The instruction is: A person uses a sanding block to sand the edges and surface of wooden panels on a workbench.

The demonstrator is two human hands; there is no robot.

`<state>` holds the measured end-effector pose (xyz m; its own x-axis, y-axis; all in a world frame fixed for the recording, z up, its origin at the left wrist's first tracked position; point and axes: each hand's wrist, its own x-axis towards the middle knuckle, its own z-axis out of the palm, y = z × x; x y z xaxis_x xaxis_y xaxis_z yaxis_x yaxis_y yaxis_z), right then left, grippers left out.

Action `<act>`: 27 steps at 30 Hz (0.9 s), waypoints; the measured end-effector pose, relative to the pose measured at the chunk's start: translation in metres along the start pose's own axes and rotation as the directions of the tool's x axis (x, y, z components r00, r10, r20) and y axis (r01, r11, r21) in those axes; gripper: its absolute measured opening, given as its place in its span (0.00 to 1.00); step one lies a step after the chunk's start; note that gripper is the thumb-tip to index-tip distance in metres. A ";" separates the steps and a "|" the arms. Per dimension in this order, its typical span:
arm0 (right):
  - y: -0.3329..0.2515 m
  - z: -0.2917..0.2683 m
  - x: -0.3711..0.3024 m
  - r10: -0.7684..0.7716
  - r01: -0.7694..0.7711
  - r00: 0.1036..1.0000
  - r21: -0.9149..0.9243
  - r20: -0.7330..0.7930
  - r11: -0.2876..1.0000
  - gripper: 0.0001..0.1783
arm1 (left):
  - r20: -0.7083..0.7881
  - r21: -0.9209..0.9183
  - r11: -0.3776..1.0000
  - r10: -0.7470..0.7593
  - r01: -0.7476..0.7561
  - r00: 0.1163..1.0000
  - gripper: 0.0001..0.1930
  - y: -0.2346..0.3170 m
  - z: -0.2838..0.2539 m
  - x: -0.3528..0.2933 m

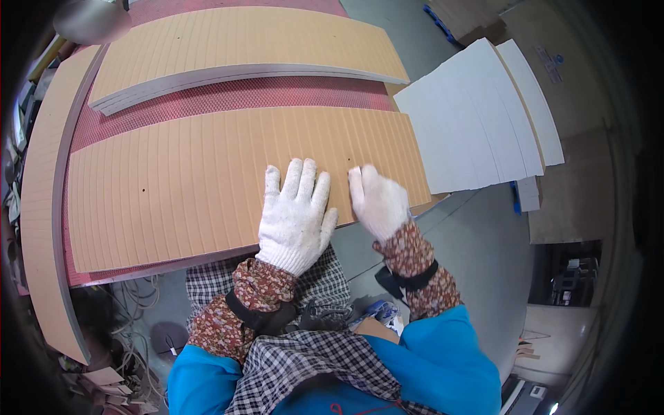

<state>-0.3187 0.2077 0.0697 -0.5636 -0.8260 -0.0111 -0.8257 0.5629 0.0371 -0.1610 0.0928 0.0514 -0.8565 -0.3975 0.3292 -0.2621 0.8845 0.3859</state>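
Observation:
A long tan cardboard panel (200,187) with ribbed lines and two small dark holes lies across the red table in front of me. My left hand (296,211), in a white knit glove, rests on it with fingers stretched and slightly spread. To its right, my right hand (377,200), gloved the same way, is closed with the fingers curled over the panel's near right part. It is slightly blurred, and whatever its fingers hold, if anything, is hidden. One of the panel's small holes sits just above the right fingertips.
Behind lies a stack of similar panels (242,41) with white edges. Red mesh (277,93) shows between. White sheets (470,117) stand at the right end, and a long narrow board (52,187) borders the left. Coiled hoses (135,304) lie below left; cardboard (567,180) leans far right.

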 end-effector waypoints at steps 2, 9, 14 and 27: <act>0.001 0.000 0.034 -0.080 0.078 0.996 -0.048 -0.039 0.996 0.16 | -0.002 -0.005 1.000 -0.002 0.002 1.000 0.31 0.000 0.000 -0.001; 0.002 0.001 0.139 0.056 -0.055 0.998 0.054 -0.025 0.997 0.22 | 0.012 -0.034 0.999 -0.014 0.014 1.000 0.31 -0.002 0.003 -0.002; 0.008 -0.004 0.187 0.010 -0.009 1.000 -0.007 0.029 1.000 0.25 | -0.004 -0.057 0.998 -0.013 0.012 1.000 0.31 -0.001 0.002 -0.003; -0.007 0.000 0.042 0.072 -0.066 0.995 0.094 -0.063 0.993 0.19 | -0.047 -0.052 0.999 0.001 -0.004 0.999 0.31 -0.006 0.004 -0.005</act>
<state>-0.3366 0.1687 0.0689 -0.6189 -0.7836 0.0543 -0.7854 0.6165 -0.0559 -0.1574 0.0904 0.0440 -0.8352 -0.4073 0.3696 -0.2353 0.8721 0.4291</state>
